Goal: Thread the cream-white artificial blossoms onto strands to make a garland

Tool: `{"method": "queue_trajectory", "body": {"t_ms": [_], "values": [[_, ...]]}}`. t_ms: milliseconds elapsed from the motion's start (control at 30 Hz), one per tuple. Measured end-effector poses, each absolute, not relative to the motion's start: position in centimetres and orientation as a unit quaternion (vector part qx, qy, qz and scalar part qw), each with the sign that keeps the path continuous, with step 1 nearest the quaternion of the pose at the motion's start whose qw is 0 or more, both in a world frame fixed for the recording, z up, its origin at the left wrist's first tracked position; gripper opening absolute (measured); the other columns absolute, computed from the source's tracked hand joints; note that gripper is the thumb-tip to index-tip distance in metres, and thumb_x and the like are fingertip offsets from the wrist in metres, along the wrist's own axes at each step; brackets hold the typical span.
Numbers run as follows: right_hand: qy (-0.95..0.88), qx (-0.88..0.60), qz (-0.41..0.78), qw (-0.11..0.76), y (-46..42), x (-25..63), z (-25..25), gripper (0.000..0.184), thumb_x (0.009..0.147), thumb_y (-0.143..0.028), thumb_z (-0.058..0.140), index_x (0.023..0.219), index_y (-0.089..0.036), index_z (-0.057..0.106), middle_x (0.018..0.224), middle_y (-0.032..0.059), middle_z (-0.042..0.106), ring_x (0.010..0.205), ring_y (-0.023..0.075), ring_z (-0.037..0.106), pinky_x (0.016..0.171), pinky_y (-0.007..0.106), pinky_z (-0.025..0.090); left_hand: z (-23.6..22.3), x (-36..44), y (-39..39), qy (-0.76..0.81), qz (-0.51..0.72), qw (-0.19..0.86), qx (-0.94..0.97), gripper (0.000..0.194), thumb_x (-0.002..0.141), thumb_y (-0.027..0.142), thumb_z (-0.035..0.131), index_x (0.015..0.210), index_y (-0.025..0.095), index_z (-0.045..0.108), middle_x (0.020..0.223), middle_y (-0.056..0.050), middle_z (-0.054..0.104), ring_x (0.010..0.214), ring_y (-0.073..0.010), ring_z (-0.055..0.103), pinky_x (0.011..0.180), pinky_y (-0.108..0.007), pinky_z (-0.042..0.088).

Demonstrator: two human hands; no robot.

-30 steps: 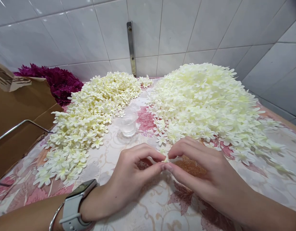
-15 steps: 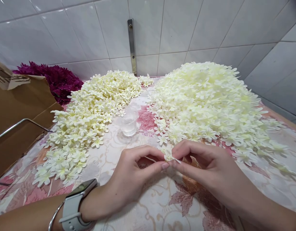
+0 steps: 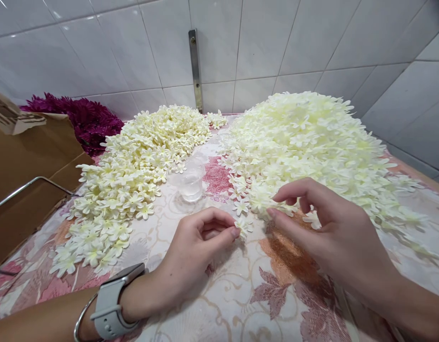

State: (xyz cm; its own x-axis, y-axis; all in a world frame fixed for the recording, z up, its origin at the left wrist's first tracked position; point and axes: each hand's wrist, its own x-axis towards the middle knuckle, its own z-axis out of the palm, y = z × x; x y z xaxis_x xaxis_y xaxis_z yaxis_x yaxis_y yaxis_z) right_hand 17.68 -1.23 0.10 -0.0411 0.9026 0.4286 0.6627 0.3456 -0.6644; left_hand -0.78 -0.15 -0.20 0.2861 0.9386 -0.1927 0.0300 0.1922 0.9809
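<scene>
Between the thumb and forefinger of my left hand (image 3: 201, 244) is a small pale-yellow flower (image 3: 243, 227), held just above the table. My right hand (image 3: 322, 232) is apart from it, thumb and forefinger spread, with nothing visible between them. That hand is at the front edge of a large heap of loose pale flowers (image 3: 298, 137) on the right. Another pile of creamy five-petalled flowers (image 3: 134, 171) stretches along the left side. A small clear cup (image 3: 191, 185) stands between the two piles.
A patterned tablecloth (image 3: 237, 304) covers the table. At the left stand a cardboard box (image 3: 30, 166) and a bent metal rod (image 3: 34, 180), with dark purple flowers (image 3: 84, 118) behind. A metal bracket (image 3: 195, 71) is fixed to the tiled wall (image 3: 265, 38) at the back.
My right hand has let go of the flower and moved right and slightly up, its fingers opening. My left hand keeps the flower and has shifted slightly left.
</scene>
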Motion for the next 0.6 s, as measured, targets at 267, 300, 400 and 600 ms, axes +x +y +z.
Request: {"method": "queue_trajectory", "body": {"t_ms": [267,300,400,600], "values": [[-0.788,-0.447,0.235,0.352,-2.2,16.4,-0.1,0.015,0.083,-0.012,0.047,0.077,-0.019,0.059,0.076,0.0011,0.060,0.073,0.0131,0.055,0.063,0.026,0.042,-0.5,-0.9,-0.6,0.446,0.358,0.607,0.552,0.007,0.071,0.021,0.069,0.076,0.018,0.065,0.074,0.002,0.065,0.069,-0.0101,0.059,0.062,-0.018,0.046],[-0.777,-0.455,0.256,0.353,-2.2,16.4,-0.2,0.015,0.083,-0.012,0.048,0.075,-0.019,0.059,0.074,0.0005,0.059,0.072,0.0128,0.055,0.063,0.025,0.042,-0.6,-1.0,-0.6,0.444,0.357,0.605,0.556,0.008,0.070,0.021,0.070,0.077,0.019,0.065,0.075,0.002,0.065,0.069,-0.0100,0.059,0.063,-0.018,0.046],[-0.732,-0.487,0.322,0.351,-2.1,16.4,-0.2,0.016,0.081,-0.018,0.053,0.065,-0.020,0.053,0.067,-0.0016,0.056,0.065,0.0120,0.053,0.058,0.024,0.040,-0.9,-1.0,-0.6,0.445,0.350,0.594,0.572,0.005,0.072,0.022,0.068,0.075,0.019,0.065,0.073,0.002,0.064,0.068,-0.0092,0.057,0.061,-0.017,0.044],[-0.699,-0.502,0.397,0.318,-1.8,16.9,0.6,0.022,0.083,-0.035,0.054,0.066,-0.021,0.057,0.065,-0.0012,0.057,0.062,0.0132,0.055,0.055,0.025,0.041,-0.5,-1.0,-0.6,0.457,0.356,0.585,0.568,0.003,0.073,0.017,0.064,0.070,0.017,0.063,0.066,0.002,0.061,0.061,-0.0081,0.053,0.054,-0.017,0.041]]}}
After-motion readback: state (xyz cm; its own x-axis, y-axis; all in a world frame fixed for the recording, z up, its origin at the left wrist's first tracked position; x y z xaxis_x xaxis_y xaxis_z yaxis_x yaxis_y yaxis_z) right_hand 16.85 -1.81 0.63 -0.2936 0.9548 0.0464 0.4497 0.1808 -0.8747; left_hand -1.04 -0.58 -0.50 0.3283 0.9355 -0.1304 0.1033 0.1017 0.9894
